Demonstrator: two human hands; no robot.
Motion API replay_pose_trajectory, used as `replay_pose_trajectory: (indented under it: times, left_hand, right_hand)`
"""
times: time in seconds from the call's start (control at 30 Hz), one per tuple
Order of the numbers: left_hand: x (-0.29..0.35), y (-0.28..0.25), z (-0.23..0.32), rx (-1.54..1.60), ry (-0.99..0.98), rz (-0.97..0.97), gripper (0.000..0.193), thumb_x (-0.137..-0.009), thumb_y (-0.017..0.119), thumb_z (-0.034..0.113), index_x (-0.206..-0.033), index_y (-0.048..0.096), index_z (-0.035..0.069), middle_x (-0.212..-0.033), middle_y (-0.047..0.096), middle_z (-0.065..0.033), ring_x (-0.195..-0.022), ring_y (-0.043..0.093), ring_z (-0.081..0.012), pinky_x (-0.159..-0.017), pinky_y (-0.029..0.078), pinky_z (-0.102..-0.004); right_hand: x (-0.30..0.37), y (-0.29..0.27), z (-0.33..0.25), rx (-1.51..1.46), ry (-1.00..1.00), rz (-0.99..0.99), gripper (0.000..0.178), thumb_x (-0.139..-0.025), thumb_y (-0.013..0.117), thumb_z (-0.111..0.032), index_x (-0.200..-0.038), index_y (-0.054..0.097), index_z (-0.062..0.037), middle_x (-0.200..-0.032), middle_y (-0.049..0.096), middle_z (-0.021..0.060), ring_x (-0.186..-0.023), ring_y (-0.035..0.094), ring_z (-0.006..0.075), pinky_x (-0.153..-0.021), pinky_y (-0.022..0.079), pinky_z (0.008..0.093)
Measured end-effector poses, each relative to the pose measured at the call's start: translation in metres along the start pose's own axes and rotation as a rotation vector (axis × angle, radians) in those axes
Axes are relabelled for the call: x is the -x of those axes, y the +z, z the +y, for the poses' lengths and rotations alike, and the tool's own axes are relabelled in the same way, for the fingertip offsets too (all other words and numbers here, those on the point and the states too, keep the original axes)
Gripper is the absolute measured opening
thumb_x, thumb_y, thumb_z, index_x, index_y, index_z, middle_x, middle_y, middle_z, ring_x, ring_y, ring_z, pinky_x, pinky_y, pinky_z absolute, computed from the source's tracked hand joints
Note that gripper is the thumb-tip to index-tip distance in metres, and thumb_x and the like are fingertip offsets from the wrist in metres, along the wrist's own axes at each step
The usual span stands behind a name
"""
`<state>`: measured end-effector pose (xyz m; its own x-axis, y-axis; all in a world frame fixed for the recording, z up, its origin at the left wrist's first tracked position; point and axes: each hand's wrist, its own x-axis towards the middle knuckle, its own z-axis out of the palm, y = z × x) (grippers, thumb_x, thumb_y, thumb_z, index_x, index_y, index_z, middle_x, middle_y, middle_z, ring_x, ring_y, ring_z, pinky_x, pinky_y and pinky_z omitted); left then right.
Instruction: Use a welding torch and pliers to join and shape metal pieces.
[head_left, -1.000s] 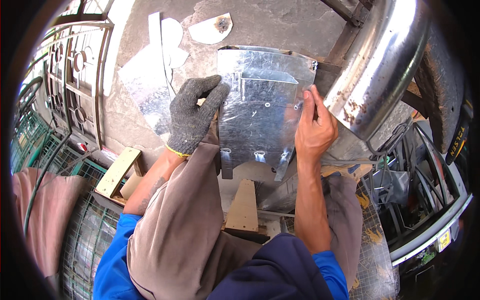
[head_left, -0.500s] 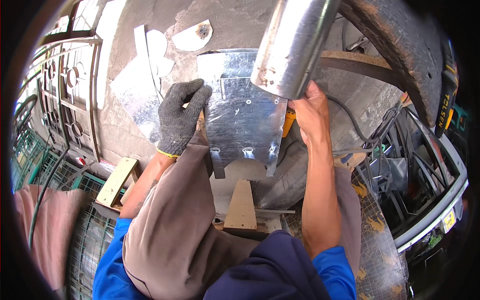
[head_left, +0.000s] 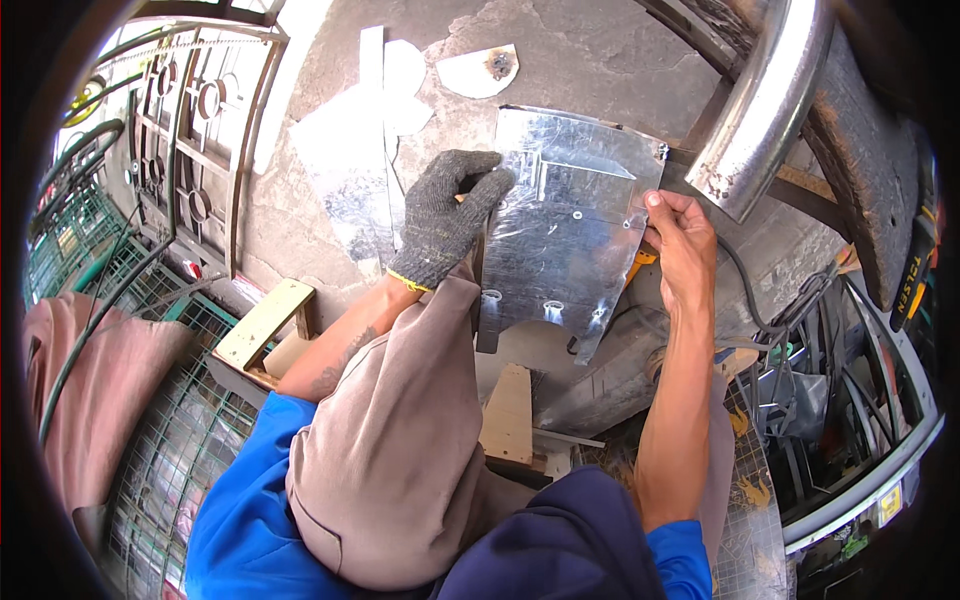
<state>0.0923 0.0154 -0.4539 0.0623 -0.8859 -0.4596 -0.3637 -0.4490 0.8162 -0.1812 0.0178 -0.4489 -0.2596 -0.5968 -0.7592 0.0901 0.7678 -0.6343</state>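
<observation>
A shiny sheet-metal piece [head_left: 565,240] with several holes and a curved cut-out along its near edge is held between my two hands. My left hand [head_left: 447,213], in a dark grey knitted glove with a yellow cuff, pinches its left edge. Bare, my right hand [head_left: 683,240] grips the right edge between thumb and fingers. A raised strip runs across the sheet's far part. Above and right of my right hand, apart from it, is the end of a thick metal pipe [head_left: 765,120]. Part of a yellow-orange tool [head_left: 638,265] shows behind the sheet's right edge.
Metal offcuts [head_left: 345,160] lie on the concrete floor at far left, with a burnt-marked half-round piece [head_left: 480,72] beyond the sheet. A curved wooden beam [head_left: 865,150] stands at right, by a grey-framed bin of scraps [head_left: 840,390]. Small wooden stools [head_left: 265,325] sit nearby.
The view has shifted, so most things sit further right in it. The sheet now shows turned and tilted, its far right corner uncovered by the pipe. Both hands keep their hold.
</observation>
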Motion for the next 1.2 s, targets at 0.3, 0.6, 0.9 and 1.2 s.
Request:
replay_pose_trajectory:
  times: [0.3,0.6,0.9,1.2]
  left_hand:
    - [-0.008,-0.003,-0.004,0.159,-0.130,-0.043,0.032,-0.091,0.079,0.013,-0.114,0.060,0.002,-0.086,0.062,-0.0015,-0.079,0.059,-0.0082,-0.071,0.051,-0.0247]
    - [-0.019,-0.006,-0.007,0.259,-0.164,-0.129,0.030,-0.090,0.080,0.014,-0.111,0.060,0.002,-0.089,0.061,-0.0011,-0.083,0.057,-0.0088,-0.075,0.049,-0.0243]
    - [-0.018,-0.005,-0.008,0.160,-0.132,-0.094,0.032,-0.090,0.080,0.016,-0.113,0.062,0.003,-0.088,0.060,0.0000,-0.080,0.055,-0.0080,-0.073,0.049,-0.0250]
    - [-0.011,0.002,0.009,-0.110,0.063,0.057,0.032,-0.092,0.077,0.019,-0.115,0.061,0.004,-0.088,0.059,-0.0034,-0.082,0.057,-0.0128,-0.076,0.051,-0.0300]
  right_hand:
    - [0.001,-0.002,0.000,0.106,0.028,0.038,0.032,-0.095,0.076,-0.030,-0.112,0.057,-0.0101,-0.100,0.067,-0.0011,-0.087,0.058,0.0073,-0.075,0.046,0.0261]
    - [0.002,-0.005,-0.004,0.055,0.060,0.014,0.029,-0.093,0.078,-0.031,-0.103,0.064,-0.0087,-0.091,0.063,-0.0039,-0.081,0.055,0.0057,-0.071,0.042,0.0246]
    - [0.001,0.000,0.005,0.030,-0.043,-0.005,0.033,-0.094,0.077,-0.027,-0.103,0.062,0.0007,-0.092,0.062,0.0015,-0.081,0.052,0.0076,-0.071,0.045,0.0261]
    - [-0.001,0.002,0.010,0.169,-0.104,0.075,0.034,-0.094,0.075,-0.026,-0.102,0.060,0.0025,-0.087,0.061,0.0039,-0.076,0.053,0.0092,-0.067,0.045,0.0274]
